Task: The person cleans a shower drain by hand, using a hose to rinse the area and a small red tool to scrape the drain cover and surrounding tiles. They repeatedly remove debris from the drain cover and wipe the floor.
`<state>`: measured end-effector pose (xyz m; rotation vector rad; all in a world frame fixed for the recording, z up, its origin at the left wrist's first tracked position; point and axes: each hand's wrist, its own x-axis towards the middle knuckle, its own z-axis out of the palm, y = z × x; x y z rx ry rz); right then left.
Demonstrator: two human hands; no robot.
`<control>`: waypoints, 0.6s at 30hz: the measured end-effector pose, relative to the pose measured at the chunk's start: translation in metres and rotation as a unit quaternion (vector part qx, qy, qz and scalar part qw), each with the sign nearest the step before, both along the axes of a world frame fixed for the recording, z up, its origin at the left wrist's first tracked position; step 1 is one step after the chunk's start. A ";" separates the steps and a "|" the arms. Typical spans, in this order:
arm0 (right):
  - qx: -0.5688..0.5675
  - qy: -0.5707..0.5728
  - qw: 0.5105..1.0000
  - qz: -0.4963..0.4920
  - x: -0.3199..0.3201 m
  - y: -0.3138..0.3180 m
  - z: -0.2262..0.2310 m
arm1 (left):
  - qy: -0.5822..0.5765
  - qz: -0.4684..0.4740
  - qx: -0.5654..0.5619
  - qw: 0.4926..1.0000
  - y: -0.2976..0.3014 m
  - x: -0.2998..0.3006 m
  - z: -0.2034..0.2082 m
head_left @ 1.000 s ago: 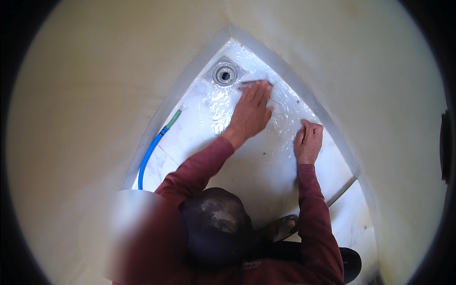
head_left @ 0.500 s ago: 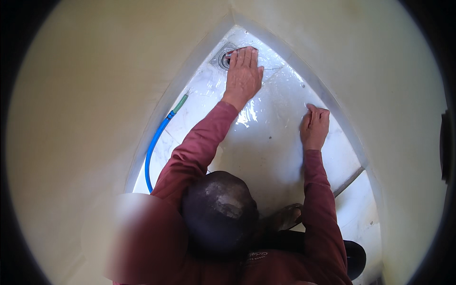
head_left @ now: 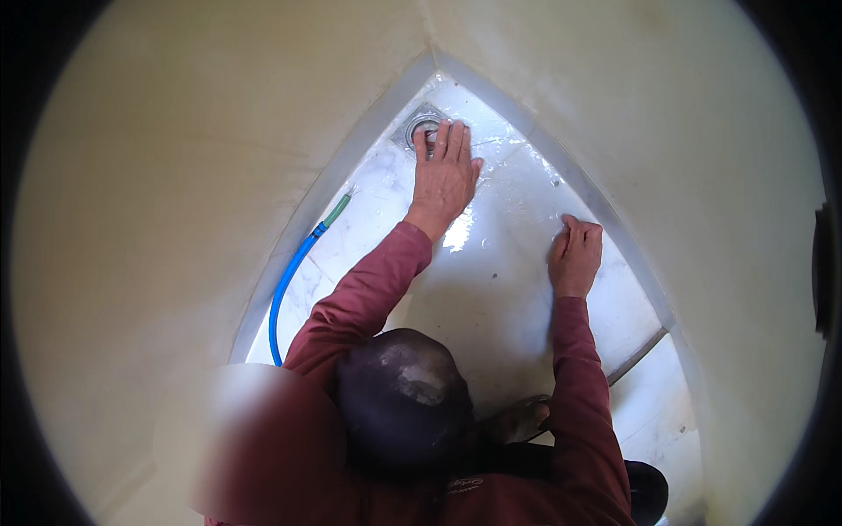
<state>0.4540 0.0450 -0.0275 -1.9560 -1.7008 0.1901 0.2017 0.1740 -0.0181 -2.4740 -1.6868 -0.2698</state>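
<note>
Our left hand (head_left: 443,180) is palm-down, fingers spread, partly over the drain (head_left: 420,126); can't tell what's under it. Drain sits in the far corner of the wet floor (head_left: 487,307). Our right hand (head_left: 576,260) is curled near the right wall (head_left: 702,175), contents hidden. Blue hose (head_left: 284,287) at left.

I see the floor (head_left: 474,329) as smooth, marble-patterned tile, glossy where wet. To me the drain (head_left: 408,135) looks like dull-shining metal and the hose (head_left: 282,285) like smooth plastic. The walls (head_left: 175,219) look smooth and mostly matt, the sleeves (head_left: 373,279) matt, creased cloth.
</note>
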 end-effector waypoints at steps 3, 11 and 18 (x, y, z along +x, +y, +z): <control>0.016 0.000 1.000 0.007 -0.005 0.013 0.006 | -0.022 0.015 0.030 0.999 0.036 -0.004 0.007; 0.002 -0.011 1.000 0.000 0.001 0.003 0.000 | -0.106 -0.054 -0.070 0.990 -0.045 0.013 -0.006; 0.010 -0.005 1.000 0.011 -0.003 0.007 -0.001 | -0.112 0.045 0.013 0.993 0.088 0.000 -0.022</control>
